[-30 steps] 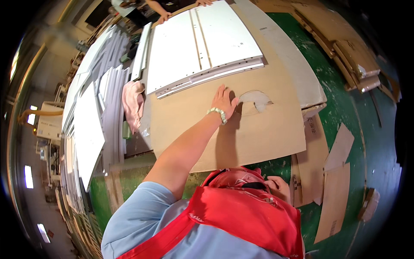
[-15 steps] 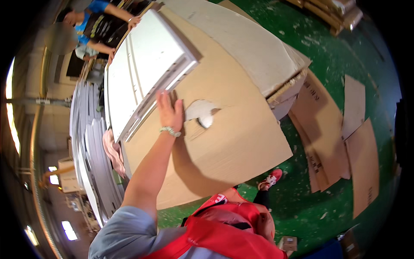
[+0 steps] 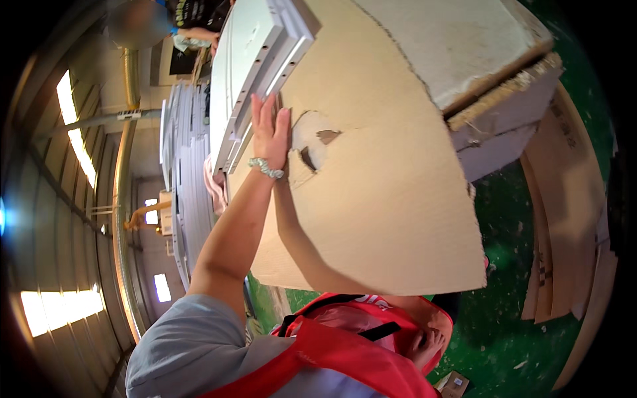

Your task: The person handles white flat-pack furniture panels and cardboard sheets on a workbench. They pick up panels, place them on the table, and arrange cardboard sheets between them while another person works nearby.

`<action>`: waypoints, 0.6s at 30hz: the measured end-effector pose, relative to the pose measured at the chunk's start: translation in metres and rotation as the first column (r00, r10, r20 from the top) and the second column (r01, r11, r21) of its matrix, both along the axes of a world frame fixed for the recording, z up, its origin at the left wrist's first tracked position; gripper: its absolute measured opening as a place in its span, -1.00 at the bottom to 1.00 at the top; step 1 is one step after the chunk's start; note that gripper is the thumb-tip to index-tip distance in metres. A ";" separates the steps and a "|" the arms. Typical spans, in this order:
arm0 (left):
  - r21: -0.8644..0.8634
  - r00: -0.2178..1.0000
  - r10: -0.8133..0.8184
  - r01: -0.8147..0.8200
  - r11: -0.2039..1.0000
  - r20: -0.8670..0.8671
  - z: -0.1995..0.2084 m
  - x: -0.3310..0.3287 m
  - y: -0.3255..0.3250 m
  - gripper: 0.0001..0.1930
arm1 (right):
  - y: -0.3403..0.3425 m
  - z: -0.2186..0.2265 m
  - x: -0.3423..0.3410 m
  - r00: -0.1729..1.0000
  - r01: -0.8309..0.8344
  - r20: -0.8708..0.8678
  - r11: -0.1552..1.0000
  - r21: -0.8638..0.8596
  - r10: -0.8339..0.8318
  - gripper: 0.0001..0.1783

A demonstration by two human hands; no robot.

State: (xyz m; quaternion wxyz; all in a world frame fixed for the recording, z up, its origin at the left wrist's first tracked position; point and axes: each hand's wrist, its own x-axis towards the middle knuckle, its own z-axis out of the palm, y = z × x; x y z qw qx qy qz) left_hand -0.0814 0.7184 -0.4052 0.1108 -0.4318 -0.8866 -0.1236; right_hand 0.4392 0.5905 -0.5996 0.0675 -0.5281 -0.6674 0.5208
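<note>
Cardboard sheet (image 3: 371, 199) under the flat, open left hand (image 3: 271, 132), which has slid up to the white panel's (image 3: 255, 60) edge, gripping nothing; right hand unseen

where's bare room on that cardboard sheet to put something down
The wide stretch of the cardboard sheet between the torn patch and its near edge is bare. It is crowded at the far left, where the left hand presses beside the white panels.
</note>
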 end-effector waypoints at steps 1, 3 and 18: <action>-0.027 1.000 0.023 -0.022 0.999 0.012 0.002 0.000 0.001 -0.48 | 0.001 0.000 0.000 1.000 -0.014 0.004 1.000 0.013 0.014 -0.90; -0.023 0.999 0.021 -0.020 1.000 0.037 0.003 0.003 0.004 -0.48 | 0.005 -0.001 -0.001 0.999 -0.046 0.025 0.998 0.037 0.045 -0.90; -0.022 0.854 0.487 -0.492 0.871 0.180 -0.005 -0.048 -0.147 -0.35 | 0.012 -0.027 -0.030 0.993 -0.104 0.054 0.994 -0.043 0.106 -0.70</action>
